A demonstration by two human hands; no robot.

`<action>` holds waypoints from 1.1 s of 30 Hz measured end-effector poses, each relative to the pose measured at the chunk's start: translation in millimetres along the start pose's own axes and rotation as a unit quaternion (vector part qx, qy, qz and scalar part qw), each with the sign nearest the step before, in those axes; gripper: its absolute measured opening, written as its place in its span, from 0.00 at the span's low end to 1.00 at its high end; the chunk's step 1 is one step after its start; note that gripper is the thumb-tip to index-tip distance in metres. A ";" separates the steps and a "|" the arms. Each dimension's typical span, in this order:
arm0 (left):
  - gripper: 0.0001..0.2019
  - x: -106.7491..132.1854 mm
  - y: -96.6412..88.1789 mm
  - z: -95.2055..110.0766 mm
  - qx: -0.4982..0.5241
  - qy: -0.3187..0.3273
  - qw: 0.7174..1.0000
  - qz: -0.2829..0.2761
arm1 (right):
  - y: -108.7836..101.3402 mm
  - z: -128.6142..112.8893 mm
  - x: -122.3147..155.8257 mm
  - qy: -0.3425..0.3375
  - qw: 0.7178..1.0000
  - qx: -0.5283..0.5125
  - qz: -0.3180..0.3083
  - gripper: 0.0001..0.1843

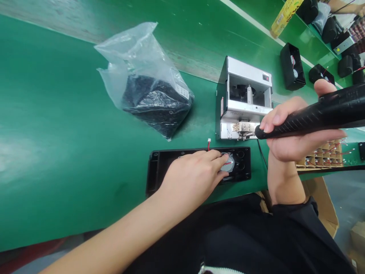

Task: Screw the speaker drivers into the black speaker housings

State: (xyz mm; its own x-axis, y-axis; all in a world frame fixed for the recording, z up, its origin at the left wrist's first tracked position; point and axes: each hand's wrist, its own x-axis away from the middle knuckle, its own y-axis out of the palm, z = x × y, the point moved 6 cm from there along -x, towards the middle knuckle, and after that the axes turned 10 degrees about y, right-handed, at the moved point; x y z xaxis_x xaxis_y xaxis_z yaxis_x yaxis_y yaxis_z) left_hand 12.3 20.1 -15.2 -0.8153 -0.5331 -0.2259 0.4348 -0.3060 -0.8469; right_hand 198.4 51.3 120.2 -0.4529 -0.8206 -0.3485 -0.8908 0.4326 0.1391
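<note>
Just below the middle of the head view, a long black plastic housing (154, 171) lies on the green bench. My left hand (194, 171) reaches over it, fingers bent and closed on a round silver speaker (229, 164) inside. A short red wire with a white connector (209, 140) pokes out at the far edge. My right hand (296, 146) is wrapped around a black electric screwdriver (316, 116). Its tip points at the metal outlet of a silver-and-black screw feeder (249, 78); whether they touch I cannot tell.
A clear plastic bag (155, 89) with black parts lies behind the housing. At right are a divided cardboard box (325, 156) of wired parts and black housings (293, 66) with speakers. A yellow bottle (285, 17) stands farther back, near another person's arm (345, 7).
</note>
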 end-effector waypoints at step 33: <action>0.15 -0.4 -0.7 0.1 -0.027 0.019 0.999 0.003 | -25.8 -37.0 54.2 0.038 0.998 -0.038 0.018 0.28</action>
State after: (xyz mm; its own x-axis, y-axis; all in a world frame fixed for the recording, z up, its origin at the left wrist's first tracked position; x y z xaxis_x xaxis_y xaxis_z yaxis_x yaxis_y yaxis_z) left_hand 12.3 20.4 -14.5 -0.8275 -0.5036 -0.2483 0.4191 -0.2596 -0.8701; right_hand 195.5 -18.2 132.0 -0.4842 -0.8317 -0.2717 -0.8725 0.4354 0.2220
